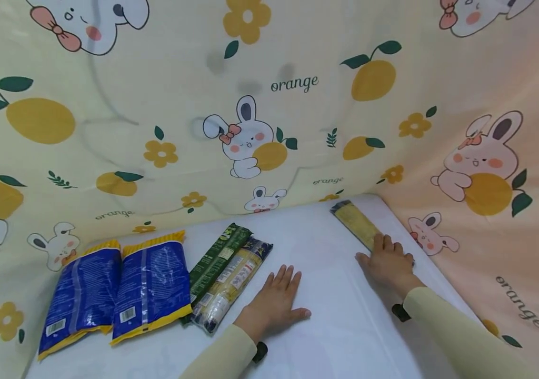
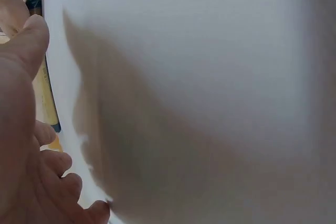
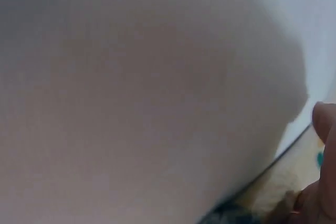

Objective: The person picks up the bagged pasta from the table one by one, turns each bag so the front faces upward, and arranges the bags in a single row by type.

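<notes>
At the table's far right lies a long, clear packet of yellow spaghetti-like noodles (image 1: 357,221) with dark ends. My right hand (image 1: 389,263) rests on its near end, thumb held out to the side; the hand covers that end. My left hand (image 1: 275,304) is spread flat over the white table, just right of two other long packets and holding nothing. One of those is a green packet (image 1: 217,258); the other is a clear noodle packet (image 1: 235,279) with dark blue ends. In the left wrist view, the far-right noodle packet (image 2: 51,100) shows past my left thumb.
Two blue bags stand side by side at the left, the outer bag (image 1: 82,289) and the inner bag (image 1: 153,284), both with yellow edges. A patterned cloth (image 1: 193,173) rises behind and to the right of the white table (image 1: 336,337).
</notes>
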`<state>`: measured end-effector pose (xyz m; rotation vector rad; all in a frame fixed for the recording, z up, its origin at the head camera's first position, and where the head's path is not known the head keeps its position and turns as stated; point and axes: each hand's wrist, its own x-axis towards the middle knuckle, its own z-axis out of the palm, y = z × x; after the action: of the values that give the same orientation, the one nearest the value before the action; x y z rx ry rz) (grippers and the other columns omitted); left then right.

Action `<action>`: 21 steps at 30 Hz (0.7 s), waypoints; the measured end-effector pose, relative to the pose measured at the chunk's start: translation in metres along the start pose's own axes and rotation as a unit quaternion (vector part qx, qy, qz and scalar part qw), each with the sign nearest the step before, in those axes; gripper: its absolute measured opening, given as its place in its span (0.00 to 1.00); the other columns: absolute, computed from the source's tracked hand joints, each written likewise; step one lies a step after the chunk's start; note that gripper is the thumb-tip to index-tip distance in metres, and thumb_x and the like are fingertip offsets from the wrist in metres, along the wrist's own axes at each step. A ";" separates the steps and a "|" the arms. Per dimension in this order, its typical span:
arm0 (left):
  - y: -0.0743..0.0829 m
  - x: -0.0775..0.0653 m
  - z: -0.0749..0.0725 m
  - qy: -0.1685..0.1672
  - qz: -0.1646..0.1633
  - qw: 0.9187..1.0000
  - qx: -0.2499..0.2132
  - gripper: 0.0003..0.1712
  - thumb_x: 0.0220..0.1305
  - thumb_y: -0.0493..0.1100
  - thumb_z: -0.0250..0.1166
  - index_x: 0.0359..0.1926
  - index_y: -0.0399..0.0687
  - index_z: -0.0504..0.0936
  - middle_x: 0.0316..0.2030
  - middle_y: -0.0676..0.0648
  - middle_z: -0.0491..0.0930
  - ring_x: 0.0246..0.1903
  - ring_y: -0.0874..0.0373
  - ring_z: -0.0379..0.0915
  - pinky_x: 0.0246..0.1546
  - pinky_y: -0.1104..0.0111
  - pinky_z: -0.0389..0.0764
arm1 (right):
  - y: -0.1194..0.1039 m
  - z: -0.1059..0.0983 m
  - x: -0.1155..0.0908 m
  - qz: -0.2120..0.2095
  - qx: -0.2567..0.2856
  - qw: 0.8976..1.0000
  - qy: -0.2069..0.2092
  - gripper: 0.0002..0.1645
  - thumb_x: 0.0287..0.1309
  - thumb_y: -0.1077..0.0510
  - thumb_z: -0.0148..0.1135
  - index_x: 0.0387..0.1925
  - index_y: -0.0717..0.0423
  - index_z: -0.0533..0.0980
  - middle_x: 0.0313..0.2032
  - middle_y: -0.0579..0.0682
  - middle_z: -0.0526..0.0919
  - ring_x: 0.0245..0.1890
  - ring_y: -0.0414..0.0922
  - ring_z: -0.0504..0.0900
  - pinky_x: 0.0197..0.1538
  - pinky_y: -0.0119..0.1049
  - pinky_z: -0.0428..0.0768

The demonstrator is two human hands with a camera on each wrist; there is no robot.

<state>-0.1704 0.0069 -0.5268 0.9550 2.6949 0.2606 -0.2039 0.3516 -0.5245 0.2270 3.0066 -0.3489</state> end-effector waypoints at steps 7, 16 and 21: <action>-0.002 0.004 0.003 0.010 -0.005 1.000 -0.009 0.54 0.75 0.75 0.51 0.86 0.49 0.49 0.85 0.43 0.45 0.85 0.48 0.37 0.82 0.47 0.48 | -0.030 0.000 -0.017 -0.038 -0.011 0.999 0.019 0.51 0.71 0.40 0.57 0.79 0.70 0.54 0.73 0.73 0.65 0.65 0.77 0.66 0.59 0.75 0.67; -0.005 0.005 -0.002 0.025 -0.014 1.000 -0.005 0.46 0.81 0.69 0.47 0.85 0.47 0.50 0.85 0.43 0.47 0.84 0.49 0.39 0.82 0.49 0.47 | -0.070 0.011 -0.046 -0.084 0.026 0.995 0.051 0.44 0.61 0.52 0.60 0.74 0.70 0.66 0.69 0.68 0.75 0.51 0.62 0.75 0.51 0.57 0.77; -0.006 0.006 -0.006 0.040 -0.013 0.999 -0.006 0.44 0.82 0.66 0.45 0.85 0.46 0.50 0.85 0.43 0.47 0.84 0.49 0.39 0.82 0.50 0.48 | -0.095 0.018 -0.066 -0.101 0.038 0.992 0.058 0.43 0.58 0.53 0.64 0.73 0.68 0.69 0.67 0.63 0.79 0.45 0.55 0.75 0.44 0.48 0.77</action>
<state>-0.1804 0.0050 -0.5234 0.9251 2.7721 0.3158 -0.1522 0.2473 -0.5131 -0.0540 3.1414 -0.4863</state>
